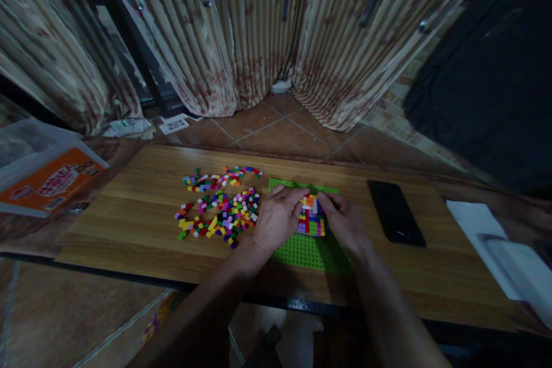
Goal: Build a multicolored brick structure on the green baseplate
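Note:
A small build of coloured building bricks (311,225) sits on a green studded baseplate (308,256). Its top shows red, purple, yellow, green, orange and white pieces. My left hand (278,215) curls over the left and back side of the build, fingers bent and hiding that part. From the right, my right hand (344,219) grips the back right corner with thumb and bent fingers. Whether a single loose brick is pinched between the fingertips cannot be made out. Left of the baseplate lies a spread of loose coloured bricks (224,215).
A black phone (395,213) lies right of the baseplate on the wooden table (129,224). White papers (478,236) and a pale flat object (521,270) are at the right end. A clear plastic box (38,132) with an orange label stands at the left. Striped curtains (254,34) hang behind.

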Action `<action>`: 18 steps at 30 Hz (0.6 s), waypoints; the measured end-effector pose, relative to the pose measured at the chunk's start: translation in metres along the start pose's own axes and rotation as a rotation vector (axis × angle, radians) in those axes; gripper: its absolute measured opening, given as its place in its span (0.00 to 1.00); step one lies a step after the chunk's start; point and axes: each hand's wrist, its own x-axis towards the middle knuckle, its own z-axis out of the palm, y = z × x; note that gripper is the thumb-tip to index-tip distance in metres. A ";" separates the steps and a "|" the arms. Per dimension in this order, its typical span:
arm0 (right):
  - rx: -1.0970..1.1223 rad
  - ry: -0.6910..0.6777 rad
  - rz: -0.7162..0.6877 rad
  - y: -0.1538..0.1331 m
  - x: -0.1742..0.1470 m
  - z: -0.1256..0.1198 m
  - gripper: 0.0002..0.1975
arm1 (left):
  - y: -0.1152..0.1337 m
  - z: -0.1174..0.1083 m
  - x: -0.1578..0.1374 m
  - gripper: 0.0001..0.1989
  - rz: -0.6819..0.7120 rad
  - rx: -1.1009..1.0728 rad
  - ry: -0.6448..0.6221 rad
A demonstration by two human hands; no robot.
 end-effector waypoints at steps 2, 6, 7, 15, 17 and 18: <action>0.001 -0.007 -0.001 -0.001 -0.001 0.002 0.24 | 0.000 0.000 0.000 0.17 -0.028 0.005 0.003; -0.074 0.009 -0.043 -0.003 -0.003 0.009 0.27 | 0.001 0.000 0.001 0.19 -0.080 0.005 0.014; -0.093 0.021 -0.051 -0.004 -0.004 0.011 0.27 | 0.001 0.000 0.001 0.19 -0.089 0.003 0.018; -0.120 0.054 -0.037 -0.008 -0.006 0.015 0.28 | 0.001 0.002 0.001 0.18 -0.132 -0.033 0.032; -0.119 0.056 -0.042 -0.009 -0.006 0.015 0.27 | 0.001 0.002 0.001 0.18 -0.139 -0.046 0.032; -0.118 0.056 -0.041 -0.009 -0.006 0.015 0.27 | 0.001 0.002 0.002 0.18 -0.145 -0.054 0.032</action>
